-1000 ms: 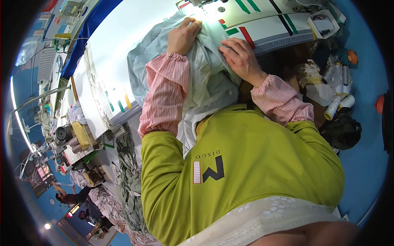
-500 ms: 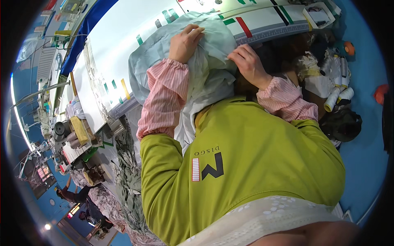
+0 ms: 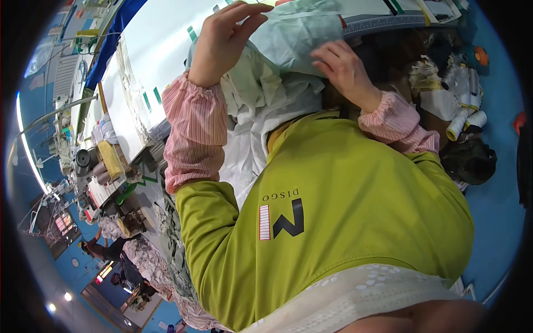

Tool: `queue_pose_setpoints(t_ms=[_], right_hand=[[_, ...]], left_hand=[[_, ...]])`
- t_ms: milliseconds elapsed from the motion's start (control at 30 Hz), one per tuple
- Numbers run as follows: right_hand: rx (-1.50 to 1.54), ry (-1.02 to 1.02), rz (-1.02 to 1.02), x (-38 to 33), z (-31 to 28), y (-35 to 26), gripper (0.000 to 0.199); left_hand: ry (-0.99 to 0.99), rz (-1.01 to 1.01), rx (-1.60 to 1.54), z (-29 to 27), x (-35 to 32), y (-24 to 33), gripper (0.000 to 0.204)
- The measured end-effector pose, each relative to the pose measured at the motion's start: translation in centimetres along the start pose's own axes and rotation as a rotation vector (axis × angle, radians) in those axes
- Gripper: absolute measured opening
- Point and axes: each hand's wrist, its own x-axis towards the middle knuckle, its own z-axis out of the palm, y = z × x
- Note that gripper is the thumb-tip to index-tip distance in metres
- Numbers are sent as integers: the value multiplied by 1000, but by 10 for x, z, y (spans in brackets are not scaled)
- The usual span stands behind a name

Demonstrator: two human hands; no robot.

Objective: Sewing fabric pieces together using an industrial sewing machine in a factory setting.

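A pale green, thin cloth (image 3: 302, 41) lies rumpled on the white table, its folds hanging over the near edge toward my lap. My left hand (image 3: 219, 44) is raised above the cloth's left part, thumb and fingers stretched to the right with a gap between them and nothing visible in it. Over the cloth's right edge is my right hand (image 3: 347, 72), fingers loosely bent and apart, slightly blurred; whether its fingertips touch the fabric is unclear. Striped pink sleeve covers (image 3: 197, 127) wrap both forearms.
A ruler strip (image 3: 400, 25) runs along the edge of the white table (image 3: 152, 53). Thread spools (image 3: 458, 125) and a black bag (image 3: 471, 161) lie at the right. Heaped fabric (image 3: 175, 244) and sewing machinery (image 3: 102, 166) stand at the left; people work farther off.
My left hand has come off the cloth, rising up and to the left, and its fingers have parted. My right hand has released the cloth's edge and shifted slightly right.
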Motion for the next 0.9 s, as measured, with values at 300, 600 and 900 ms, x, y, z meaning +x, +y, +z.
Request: queue_pose_setpoints(t_ms=[300, 600, 900], right_hand=[[628, 135, 1, 53, 51, -72, 22], [993, -253, 247, 34, -24, -29, 21], [912, -336, 391, 2, -30, 13, 19]], left_hand=[[-141, -399, 99, -29, -15, 41, 22], [-339, -394, -89, -32, -45, -6, 33], [-530, -464, -107, 1, -87, -19, 26]])
